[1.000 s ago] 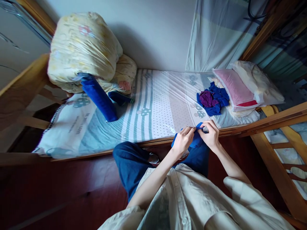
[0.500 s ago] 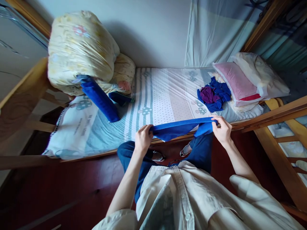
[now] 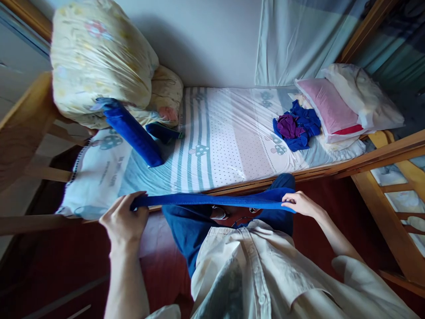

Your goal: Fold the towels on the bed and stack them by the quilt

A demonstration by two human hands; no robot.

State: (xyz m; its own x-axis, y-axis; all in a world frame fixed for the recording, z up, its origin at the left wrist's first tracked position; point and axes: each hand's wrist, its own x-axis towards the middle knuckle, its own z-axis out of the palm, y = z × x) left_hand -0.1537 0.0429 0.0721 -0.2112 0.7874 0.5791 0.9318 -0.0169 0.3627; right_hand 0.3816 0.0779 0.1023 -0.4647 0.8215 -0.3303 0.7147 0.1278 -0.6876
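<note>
Blue fabric strip, long and narrow, pulled taut between two hands
The left hand has its fingers clamped on one end, and the fingers of the right hand pinch the other; the strip hangs level over the person's knees, just in front of the wooden-framed bed.

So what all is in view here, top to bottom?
cloth: one, blue, stretched between both hands
bed: one, wooden frame, against the wall
sheet: one, pale, striped and dotted, on the bed
bundle: one, yellow, bed's left end
roll: one, blue, against the bundle
clothes: one pile, blue and purple, beside the pillow
pillow: one, pink, bed's right end
floor: one, dark red, below the bed
shirt: one, cream, worn
left hand: gripping the cloth's left end
right hand: pinching the cloth's right end
</note>
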